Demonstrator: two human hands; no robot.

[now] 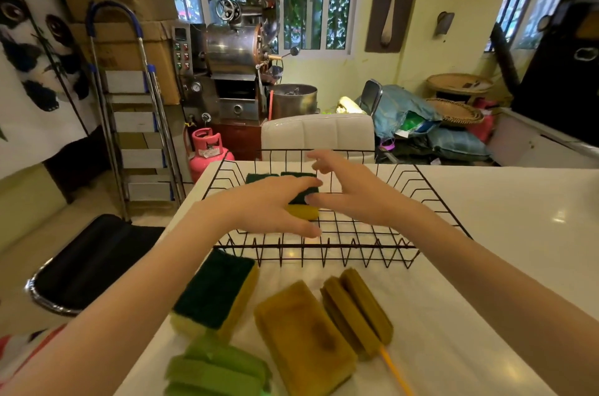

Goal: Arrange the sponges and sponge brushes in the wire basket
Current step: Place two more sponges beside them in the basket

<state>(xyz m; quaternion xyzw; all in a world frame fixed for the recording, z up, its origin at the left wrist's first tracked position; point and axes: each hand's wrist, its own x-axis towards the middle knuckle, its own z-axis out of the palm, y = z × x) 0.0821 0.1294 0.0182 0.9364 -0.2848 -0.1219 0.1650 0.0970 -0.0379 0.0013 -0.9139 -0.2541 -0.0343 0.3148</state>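
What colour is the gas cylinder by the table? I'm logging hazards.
Pink, seen in the head view: the gas cylinder on the floor.

Daylight is coming thru the barred windows (311, 6) in the yellow wall (421, 48). A big metal machine (236, 52) is standing by a stepladder (129, 110) w/ a pink gas tank (207, 149) sitting below.

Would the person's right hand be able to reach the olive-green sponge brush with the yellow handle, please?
Probably yes. The right hand is empty over the black wire basket, and the olive-green sponge brush lies uncovered on the white table, in front of the basket, with nothing between.
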